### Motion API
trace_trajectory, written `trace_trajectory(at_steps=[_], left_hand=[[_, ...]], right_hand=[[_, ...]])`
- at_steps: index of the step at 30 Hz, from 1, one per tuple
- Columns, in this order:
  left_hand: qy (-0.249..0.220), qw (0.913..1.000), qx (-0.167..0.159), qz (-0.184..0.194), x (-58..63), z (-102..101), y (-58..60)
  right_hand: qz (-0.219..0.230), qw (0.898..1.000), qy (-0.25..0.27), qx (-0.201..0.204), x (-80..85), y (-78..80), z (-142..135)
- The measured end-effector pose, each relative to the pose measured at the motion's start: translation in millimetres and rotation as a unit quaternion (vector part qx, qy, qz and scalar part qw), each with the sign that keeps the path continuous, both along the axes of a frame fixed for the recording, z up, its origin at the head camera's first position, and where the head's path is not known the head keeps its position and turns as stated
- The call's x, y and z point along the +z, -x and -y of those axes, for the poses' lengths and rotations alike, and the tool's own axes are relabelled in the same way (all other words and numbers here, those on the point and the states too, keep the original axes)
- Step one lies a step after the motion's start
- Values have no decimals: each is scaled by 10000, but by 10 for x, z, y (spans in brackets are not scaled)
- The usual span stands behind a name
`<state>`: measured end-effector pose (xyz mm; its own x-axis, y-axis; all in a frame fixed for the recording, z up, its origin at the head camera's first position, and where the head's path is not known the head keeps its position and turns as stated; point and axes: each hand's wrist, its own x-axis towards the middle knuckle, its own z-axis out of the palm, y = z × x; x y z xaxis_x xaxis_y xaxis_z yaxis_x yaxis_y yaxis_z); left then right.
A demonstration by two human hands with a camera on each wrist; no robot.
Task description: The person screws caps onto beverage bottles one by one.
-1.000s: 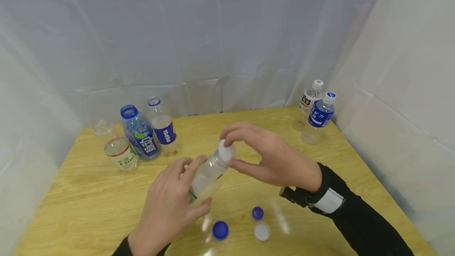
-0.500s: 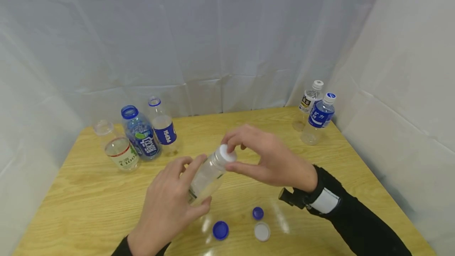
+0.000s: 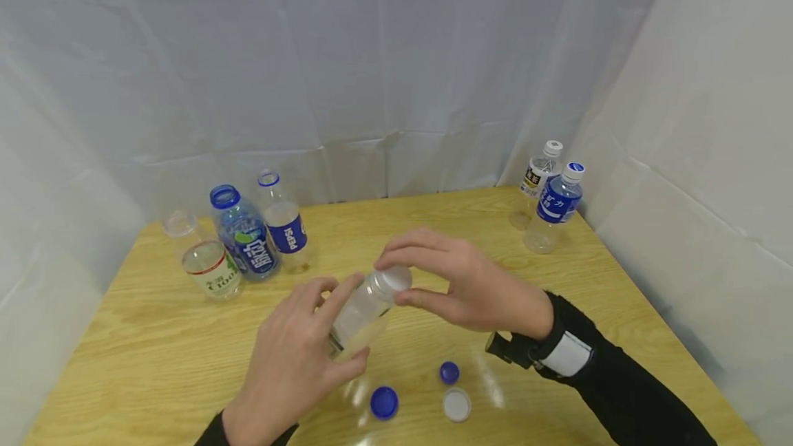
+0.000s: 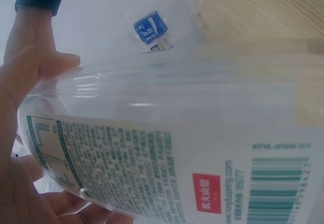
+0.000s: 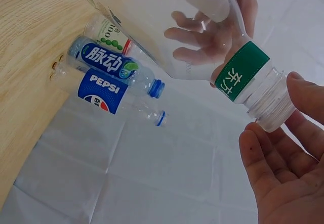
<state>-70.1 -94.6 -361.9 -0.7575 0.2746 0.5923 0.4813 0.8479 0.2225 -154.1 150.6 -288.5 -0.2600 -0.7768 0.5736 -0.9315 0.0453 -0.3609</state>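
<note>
My left hand (image 3: 297, 343) grips a clear plastic bottle (image 3: 359, 319), tilted with its neck up and to the right over the table. Its green neck label (image 5: 243, 71) shows in the right wrist view, and a back label with a barcode (image 4: 279, 191) fills the left wrist view. A white cap (image 3: 394, 278) sits at the bottle's mouth. My right hand (image 3: 458, 277) pinches this cap, thumb on the near side and fingers on the far side. Two blue caps, one large (image 3: 384, 402) and one small (image 3: 449, 372), and a white cap (image 3: 457, 405) lie below the hands.
At the left stand three uncapped bottles: a C100 bottle (image 3: 217, 274), a blue bottle (image 3: 250, 243) and a Pepsi bottle (image 3: 288, 232). Two capped bottles, white-labelled (image 3: 534, 181) and blue-labelled (image 3: 557, 205), stand back right. White sheeting (image 3: 384, 74) encloses the wooden table (image 3: 149, 349).
My right hand's fingers have uncurled and shifted across the cap, regripping it. The cap sits slightly lower in view, closer onto the bottle neck. My left hand and the bottle have hardly moved.
</note>
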Motion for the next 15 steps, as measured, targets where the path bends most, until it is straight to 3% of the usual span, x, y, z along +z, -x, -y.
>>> trace_trajectory(at_steps=[15], left_hand=[[-3,9995,-97,309,-11,20,4]], right_hand=[[299,9982,-379,358,-9,14,-57]])
